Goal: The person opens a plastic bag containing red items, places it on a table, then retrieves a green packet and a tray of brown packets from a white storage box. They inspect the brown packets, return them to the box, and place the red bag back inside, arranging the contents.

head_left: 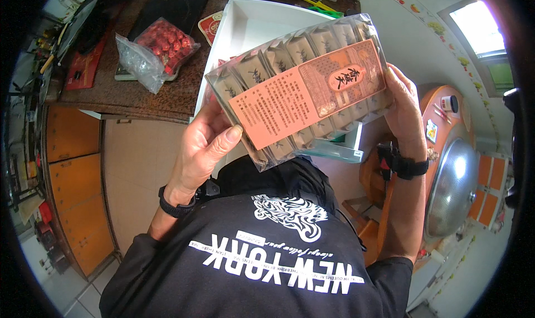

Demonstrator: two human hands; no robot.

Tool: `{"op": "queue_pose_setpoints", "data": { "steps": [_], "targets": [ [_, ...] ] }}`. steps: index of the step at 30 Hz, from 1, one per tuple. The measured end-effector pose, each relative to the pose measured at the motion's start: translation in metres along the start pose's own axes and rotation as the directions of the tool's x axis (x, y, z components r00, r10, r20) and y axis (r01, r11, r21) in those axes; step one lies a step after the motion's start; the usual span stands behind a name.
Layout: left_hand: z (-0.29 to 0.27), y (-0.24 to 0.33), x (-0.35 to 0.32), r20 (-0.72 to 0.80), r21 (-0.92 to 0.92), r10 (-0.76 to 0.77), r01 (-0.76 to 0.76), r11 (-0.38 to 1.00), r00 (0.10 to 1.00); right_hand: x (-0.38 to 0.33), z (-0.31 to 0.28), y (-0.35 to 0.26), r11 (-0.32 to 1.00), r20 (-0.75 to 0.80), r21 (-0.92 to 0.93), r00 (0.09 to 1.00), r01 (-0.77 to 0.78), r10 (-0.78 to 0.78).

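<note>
Both my hands hold up a clear plastic pack of small brown-wrapped packets (301, 50), tilted with its right end higher. A wide salmon-pink label (290, 106) with dark print crosses its front. My left hand (203, 142) grips the lower left corner, thumb in front and fingers partly behind. At the opposite end, my right hand (405, 103) is closed around the edge, its fingers largely hidden behind the pack. Directly beyond the pack sits a white open bin (251, 20), its contents mostly covered.
On the dark speckled counter (83, 92) at left lies a clear bag of red-wrapped pieces (167, 42), atop a flat device. Yellow-handled tools (323, 3) are at the back. To the right, a wooden table (440, 103) carries a large domed metal lid (454, 184) and a small jar (450, 103).
</note>
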State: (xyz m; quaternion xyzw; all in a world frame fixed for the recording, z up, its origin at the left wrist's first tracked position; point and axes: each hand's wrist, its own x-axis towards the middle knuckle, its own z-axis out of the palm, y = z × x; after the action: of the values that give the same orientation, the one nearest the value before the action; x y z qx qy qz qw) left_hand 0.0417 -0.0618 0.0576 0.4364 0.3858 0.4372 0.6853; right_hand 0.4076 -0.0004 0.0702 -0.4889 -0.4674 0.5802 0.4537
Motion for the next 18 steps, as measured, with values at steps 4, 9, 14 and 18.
{"op": "queue_pose_setpoints", "data": {
  "steps": [4, 9, 14, 18],
  "targets": [
    [0.003, -0.002, 0.001, 0.003, 0.036, 0.009, -0.009, 0.999, 1.000, -0.002, 0.007, -0.006, 0.998, -0.044, -0.070, 0.999, -0.001, -0.002],
    [0.006, 0.010, -0.002, -0.092, 0.076, -0.011, 0.018, 0.997, 0.996, -0.010, 0.019, -0.017, 0.947, 0.022, -0.312, 0.995, -0.081, 0.093],
    [0.008, 0.009, -0.001, -0.167, 0.083, 0.105, -0.092, 0.992, 0.980, -0.016, 0.028, -0.022, 0.969, 0.037, -0.235, 0.995, -0.081, 0.092],
    [0.002, 0.005, -0.005, -0.104, 0.043, 0.140, -0.136, 0.990, 0.985, -0.018, 0.031, -0.017, 0.990, 0.023, -0.138, 1.000, 0.002, 0.001]
  ]
}}
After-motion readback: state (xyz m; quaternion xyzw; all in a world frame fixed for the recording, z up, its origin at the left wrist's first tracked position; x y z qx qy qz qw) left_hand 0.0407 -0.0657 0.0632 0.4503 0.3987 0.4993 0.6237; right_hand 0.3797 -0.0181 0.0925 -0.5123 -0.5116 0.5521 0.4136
